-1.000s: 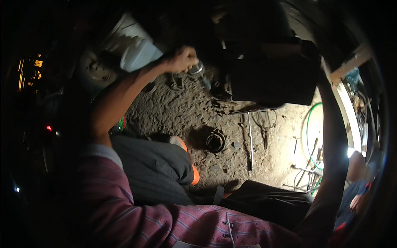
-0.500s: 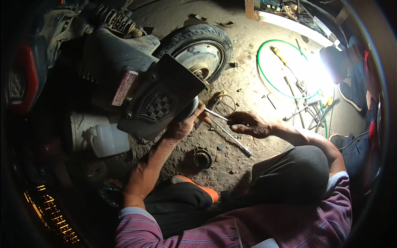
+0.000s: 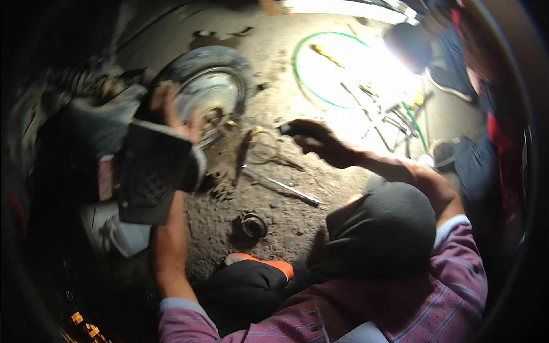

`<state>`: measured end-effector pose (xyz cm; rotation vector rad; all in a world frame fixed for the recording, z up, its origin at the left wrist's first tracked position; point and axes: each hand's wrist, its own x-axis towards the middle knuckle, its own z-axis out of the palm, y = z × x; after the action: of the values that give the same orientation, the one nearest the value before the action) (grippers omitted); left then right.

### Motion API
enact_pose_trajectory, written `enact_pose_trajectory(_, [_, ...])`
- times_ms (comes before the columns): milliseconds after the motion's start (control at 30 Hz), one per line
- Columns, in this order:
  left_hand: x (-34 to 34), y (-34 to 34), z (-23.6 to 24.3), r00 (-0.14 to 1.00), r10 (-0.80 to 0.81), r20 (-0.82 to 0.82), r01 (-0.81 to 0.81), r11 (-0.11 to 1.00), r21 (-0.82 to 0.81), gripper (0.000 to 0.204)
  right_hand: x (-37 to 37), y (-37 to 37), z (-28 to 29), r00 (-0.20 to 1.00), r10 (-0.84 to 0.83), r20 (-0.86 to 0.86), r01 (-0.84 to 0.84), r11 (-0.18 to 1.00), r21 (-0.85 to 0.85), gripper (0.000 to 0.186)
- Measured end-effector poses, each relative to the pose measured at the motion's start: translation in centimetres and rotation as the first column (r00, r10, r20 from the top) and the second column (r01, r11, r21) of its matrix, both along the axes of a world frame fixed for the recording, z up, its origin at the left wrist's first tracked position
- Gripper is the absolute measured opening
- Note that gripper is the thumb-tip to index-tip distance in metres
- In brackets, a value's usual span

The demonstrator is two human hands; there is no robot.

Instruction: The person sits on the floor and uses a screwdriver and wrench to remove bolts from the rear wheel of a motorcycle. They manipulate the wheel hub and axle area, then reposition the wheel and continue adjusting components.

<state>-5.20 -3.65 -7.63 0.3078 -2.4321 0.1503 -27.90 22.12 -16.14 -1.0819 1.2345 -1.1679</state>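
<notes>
My left hand (image 3: 176, 111) reaches up behind a dark mudflap (image 3: 151, 171), its fingers spread at the rim of the wheel (image 3: 211, 94). Blur hides whether the fingertips touch it. The flap covers part of that wrist. To the right of the wheel, my right hand (image 3: 323, 142) is raised above the ground, fingers curled round a thin tool whose dark end (image 3: 284, 129) pokes out toward the wheel. Most of it is hidden or smeared. Below lies a steel rod-shaped wrench (image 3: 283, 186), near a wire loop (image 3: 266, 147). A dark ring-shaped part (image 3: 254, 225) sits closer to me.
A green hose (image 3: 295, 68) curls on the floor at the upper right, around a yellow-handled tool (image 3: 327, 55). Several hand tools (image 3: 394, 120) lie beside it under a bright lamp (image 3: 407, 46). Another person's legs (image 3: 457, 74) are at the right. A whitish jug (image 3: 128, 235) stands at left.
My left hand has moved from the flap's lower right edge up to the wheel. My right hand has drawn its tool away from the left hand. The whole view has shifted.
</notes>
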Motion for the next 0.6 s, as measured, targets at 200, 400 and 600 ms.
enact_pose_trajectory(200, [0.6,-2.4,1.6,0.978,0.148,0.149,-0.145,0.989,-0.029,0.06,1.5,3.2,-1.2,0.975,0.083,0.207,-0.11,0.986,0.123,0.06])
enact_pose_trajectory(400, [1.0,-2.6,1.1,0.981,0.076,0.179,-0.084,0.996,0.039,0.061,0.2,4.0,-0.5,0.965,0.012,0.261,-0.086,0.958,0.275,0.056])
enact_pose_trajectory(600, [4.1,-0.8,1.3,0.951,0.179,0.253,-0.162,0.983,-0.083,0.06,-0.6,4.0,-1.0,0.951,-0.057,0.303,-0.029,0.961,0.274,0.059])
